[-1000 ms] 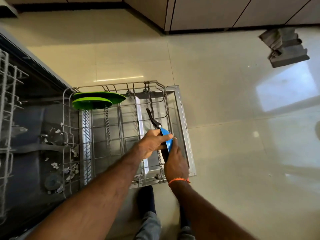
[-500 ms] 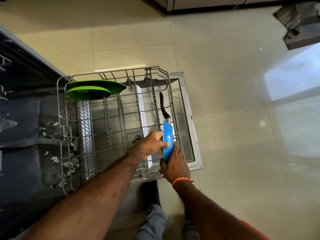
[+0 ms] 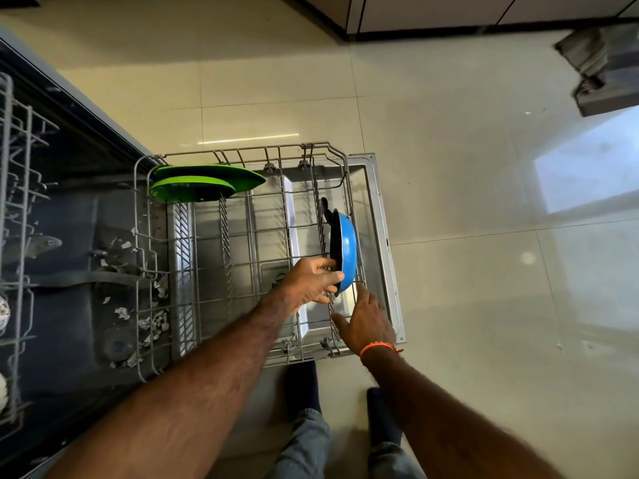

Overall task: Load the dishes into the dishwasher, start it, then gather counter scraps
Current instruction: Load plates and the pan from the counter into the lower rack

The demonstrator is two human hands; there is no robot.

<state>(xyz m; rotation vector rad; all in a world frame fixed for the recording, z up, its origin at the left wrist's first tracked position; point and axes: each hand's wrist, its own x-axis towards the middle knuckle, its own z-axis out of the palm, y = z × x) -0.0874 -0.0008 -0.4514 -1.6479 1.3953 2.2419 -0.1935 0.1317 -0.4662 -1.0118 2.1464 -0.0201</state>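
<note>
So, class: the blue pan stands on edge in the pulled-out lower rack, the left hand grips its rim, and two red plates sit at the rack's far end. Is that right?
Not quite: the plates are green, not red, as the head view shows. The rest holds: the blue pan stands on edge in the lower rack, with the left hand gripping its rim.

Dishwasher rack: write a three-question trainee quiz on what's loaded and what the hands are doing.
1. True or false: the blue pan stands on edge in the rack.
2. How many green plates are in the rack?
3. Which hand grips the pan's rim? A) left hand B) right hand C) neither

Key: 1 true. 2 two. 3 A; the right hand is open beside the pan, its fingers at the rack wires.
</note>
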